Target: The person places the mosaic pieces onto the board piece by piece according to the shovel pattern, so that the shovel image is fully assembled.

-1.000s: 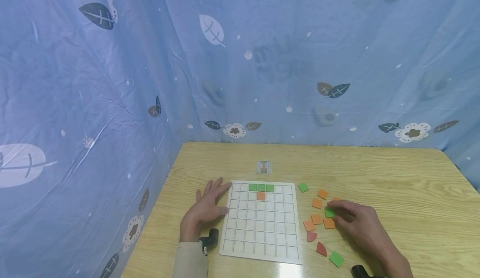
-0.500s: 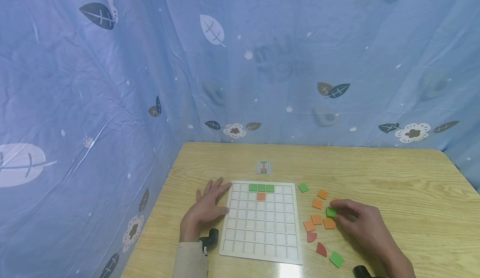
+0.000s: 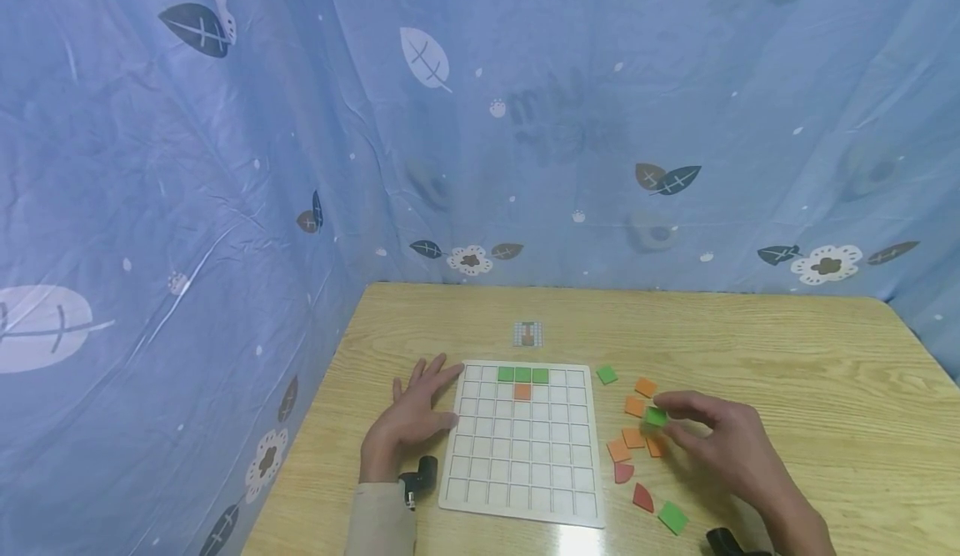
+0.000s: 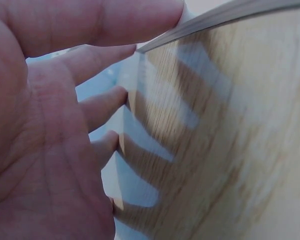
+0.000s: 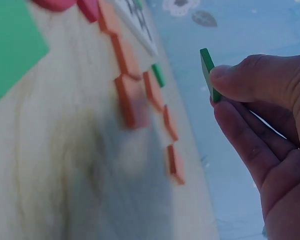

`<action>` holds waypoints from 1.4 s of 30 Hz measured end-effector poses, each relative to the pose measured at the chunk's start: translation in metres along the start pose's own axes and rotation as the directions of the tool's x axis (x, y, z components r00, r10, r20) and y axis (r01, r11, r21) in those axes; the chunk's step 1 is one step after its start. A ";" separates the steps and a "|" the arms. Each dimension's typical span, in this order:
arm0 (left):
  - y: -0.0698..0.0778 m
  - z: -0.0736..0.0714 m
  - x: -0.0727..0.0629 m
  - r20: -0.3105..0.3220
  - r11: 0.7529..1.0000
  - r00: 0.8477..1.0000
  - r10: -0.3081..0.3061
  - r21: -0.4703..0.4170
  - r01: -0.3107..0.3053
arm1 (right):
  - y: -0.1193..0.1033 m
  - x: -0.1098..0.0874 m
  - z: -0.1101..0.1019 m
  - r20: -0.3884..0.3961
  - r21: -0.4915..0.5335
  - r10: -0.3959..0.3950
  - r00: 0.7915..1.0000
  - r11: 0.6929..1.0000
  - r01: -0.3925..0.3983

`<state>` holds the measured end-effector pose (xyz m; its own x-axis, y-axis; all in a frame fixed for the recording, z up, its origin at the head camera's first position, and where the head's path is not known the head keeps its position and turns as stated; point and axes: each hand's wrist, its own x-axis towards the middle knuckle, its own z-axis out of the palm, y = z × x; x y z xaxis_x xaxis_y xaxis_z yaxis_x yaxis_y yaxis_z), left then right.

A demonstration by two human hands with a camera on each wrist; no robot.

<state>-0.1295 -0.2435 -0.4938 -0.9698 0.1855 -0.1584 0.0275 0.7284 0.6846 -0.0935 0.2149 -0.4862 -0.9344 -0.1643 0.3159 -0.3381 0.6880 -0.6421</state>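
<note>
A blue leaf-printed curtain (image 3: 570, 122) is hanging along the back and left of the wooden table (image 3: 810, 364), whose surface is stretching well past the right hand (image 3: 723, 439) to its right edge, leaving that arm sideways room. The white gridded board (image 3: 517, 452) is lying flat, its left edge running beside the left hand (image 3: 412, 414), which is spreading its fingers. The left wrist view alone is showing its thumb tip meeting that edge closely, its other fingertips resting on the wood. The right hand is pinching a held green tile (image 3: 656, 417) between thumb and fingers. From the head, that tile is seeming to sit among the loose orange tiles (image 3: 633, 438); the right wrist view is showing it raised off the table, and revealing a farthest orange tile (image 5: 175, 165) that the head view is not showing. Compared with half a second ago, the held green tile is sitting slightly nearer the board, and the hand is now covering part of one orange tile. Two red quarter-round pieces (image 3: 642, 498) are lying nearer the person.
</note>
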 end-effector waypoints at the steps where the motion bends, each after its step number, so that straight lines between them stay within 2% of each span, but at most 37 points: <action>1: 0.000 0.000 0.000 0.000 1.000 1.000 0.003 -0.003 -0.003 | -0.002 0.000 -0.001 -0.001 0.007 -0.008 1.000 1.000 0.008; 9: -0.001 0.000 0.001 0.001 1.000 1.000 0.011 -0.008 -0.011 | -0.024 -0.003 0.004 -0.001 0.070 -0.045 0.999 0.996 0.045; 14: -0.001 0.000 0.000 0.000 1.000 1.000 0.008 -0.006 -0.008 | -0.040 -0.008 0.023 -0.001 0.106 -0.095 0.996 0.990 0.094; 18: 0.000 0.000 0.000 0.001 1.000 1.000 0.005 -0.008 -0.005 | -0.052 -0.013 0.042 0.004 0.181 -0.143 0.990 0.974 0.140; 24: 0.001 -0.001 0.000 0.003 1.000 1.000 0.005 -0.004 -0.005 | -0.064 -0.016 0.071 0.004 0.240 -0.291 0.957 0.929 0.282; 29: 0.000 0.000 0.000 0.008 1.000 1.000 0.003 0.005 -0.003 | -0.076 -0.021 0.089 0.036 0.272 -0.350 0.936 0.905 0.328; 34: 0.000 0.000 0.000 0.008 1.000 1.000 0.000 -0.003 0.000 | -0.088 -0.025 0.099 0.098 0.328 -0.353 0.930 0.894 0.305; 39: 0.000 0.000 -0.001 0.009 1.000 1.000 0.001 -0.003 -0.001 | -0.097 -0.029 0.106 0.197 0.374 -0.291 0.936 0.905 0.203; 42: 0.000 -0.001 -0.001 0.009 1.000 1.000 0.001 -0.005 -0.001 | -0.101 -0.031 0.110 0.236 0.399 -0.283 0.930 0.901 0.173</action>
<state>-0.1291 -0.2440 -0.4930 -0.9675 0.1924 -0.1643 0.0273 0.7249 0.6884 -0.0430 0.0727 -0.5083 -0.7997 -0.5138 0.3107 -0.5106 0.3095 -0.8022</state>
